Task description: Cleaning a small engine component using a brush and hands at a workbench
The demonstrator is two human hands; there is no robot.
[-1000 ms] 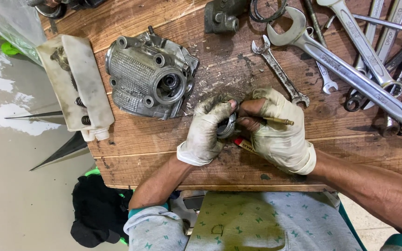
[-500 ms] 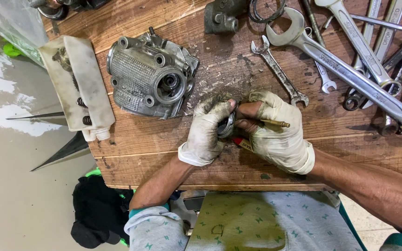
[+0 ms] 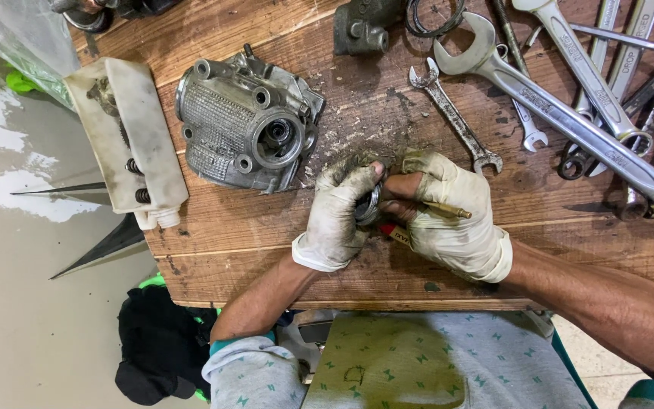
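The left hand, in a dirty pale glove, is curled around a small round metal part, which sits pressed between both hands just above the near edge of the wooden workbench. The right hand, gloved the same way, closes on a thin brass-coloured tool whose tip pokes out over the knuckles; its working end is hidden behind the fingers, so I cannot tell whether it touches the part. The hands meet, fingertips against fingertips. A scatter of grit lies on the wood just beyond them. Further left rests a grey ribbed engine casting, and beside that a grimy white plastic tray. To the right, a small open-ended spanner lies near the right hand, with a heap of larger spanners beyond it.
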